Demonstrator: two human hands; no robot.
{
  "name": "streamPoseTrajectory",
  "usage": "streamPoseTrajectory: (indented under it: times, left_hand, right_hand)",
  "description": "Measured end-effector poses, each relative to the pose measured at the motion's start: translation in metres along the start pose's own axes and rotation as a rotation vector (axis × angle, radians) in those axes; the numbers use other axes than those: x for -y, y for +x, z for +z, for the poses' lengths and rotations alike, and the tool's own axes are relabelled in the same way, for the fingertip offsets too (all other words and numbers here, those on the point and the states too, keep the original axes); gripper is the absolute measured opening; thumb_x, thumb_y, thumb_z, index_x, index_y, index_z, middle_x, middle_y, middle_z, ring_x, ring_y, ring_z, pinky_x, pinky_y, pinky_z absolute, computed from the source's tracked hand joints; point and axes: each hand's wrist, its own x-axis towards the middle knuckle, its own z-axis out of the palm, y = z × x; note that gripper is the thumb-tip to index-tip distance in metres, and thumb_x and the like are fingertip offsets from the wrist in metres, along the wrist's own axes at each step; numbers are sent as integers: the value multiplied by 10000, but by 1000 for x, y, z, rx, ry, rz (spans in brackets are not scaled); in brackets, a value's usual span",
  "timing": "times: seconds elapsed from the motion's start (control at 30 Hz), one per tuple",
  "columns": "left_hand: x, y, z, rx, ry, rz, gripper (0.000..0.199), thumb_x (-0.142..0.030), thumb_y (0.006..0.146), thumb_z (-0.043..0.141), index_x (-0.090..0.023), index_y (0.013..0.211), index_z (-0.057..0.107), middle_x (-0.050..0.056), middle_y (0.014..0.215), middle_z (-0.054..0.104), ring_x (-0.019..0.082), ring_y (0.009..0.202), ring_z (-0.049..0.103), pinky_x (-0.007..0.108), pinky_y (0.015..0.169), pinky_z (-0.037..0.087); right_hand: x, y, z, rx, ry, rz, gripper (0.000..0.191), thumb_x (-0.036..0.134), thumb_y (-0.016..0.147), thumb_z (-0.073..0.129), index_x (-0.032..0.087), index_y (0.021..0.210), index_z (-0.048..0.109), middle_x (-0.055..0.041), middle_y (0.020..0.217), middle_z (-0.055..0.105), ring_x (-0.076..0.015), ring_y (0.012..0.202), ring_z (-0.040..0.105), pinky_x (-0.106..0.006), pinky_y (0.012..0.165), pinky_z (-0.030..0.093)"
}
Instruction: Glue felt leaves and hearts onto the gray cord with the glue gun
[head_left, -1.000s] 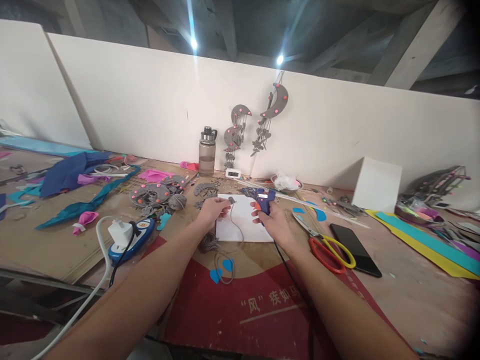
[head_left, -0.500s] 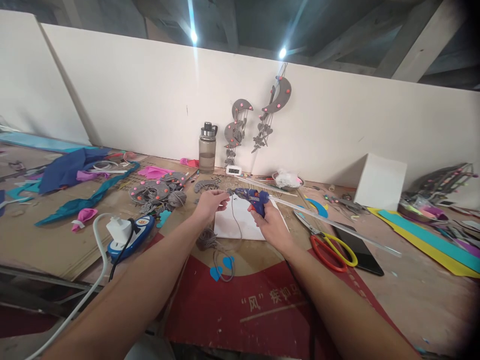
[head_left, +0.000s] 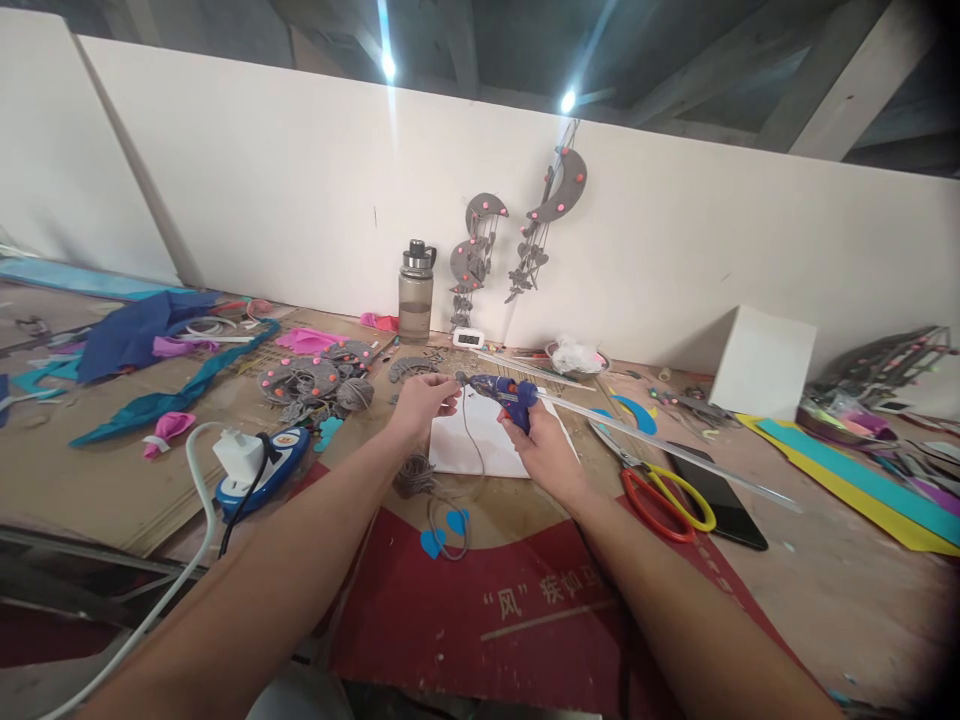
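Observation:
My right hand [head_left: 541,440] is wrapped round the handle of a blue hot glue gun [head_left: 514,395], from whose back a long clear glue stick [head_left: 675,452] sticks out. Its nozzle points left, right at the fingertips of my left hand [head_left: 427,405]. Those fingers pinch a small grey piece [head_left: 460,379] with grey yarn [head_left: 472,430] hanging from it. The yarn runs down over a white sheet [head_left: 457,447] to a loose grey bundle [head_left: 415,474]. Two blue paper shapes [head_left: 457,521] lie in front, beside a loop of the yarn.
Red-and-yellow-handled scissors [head_left: 664,500] lie on a black tablet [head_left: 724,510] at the right. A blue power strip [head_left: 262,475] with a white plug is at the left. Behind stand a water bottle [head_left: 415,300] and a small digital clock [head_left: 469,339]. Grey moon decorations [head_left: 562,187] hang on the wall.
Both hands stay almost where they were, with the nozzle still at the small grey piece. The view has shifted very slightly.

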Motion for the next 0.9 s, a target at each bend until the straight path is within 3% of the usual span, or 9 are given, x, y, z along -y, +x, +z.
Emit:
streamPoseTrajectory:
  times: [0.9]
  left_hand:
    - [0, 1, 1, -38, 90, 62, 181, -241, 603, 729, -114, 679, 623, 19, 622, 606, 88, 517, 531, 263, 552, 504]
  right_hand:
    - [3, 0, -1, 6, -81, -1, 236, 278, 907, 464, 174, 1112, 518, -120, 1058, 659, -225, 964, 603, -336, 859, 450]
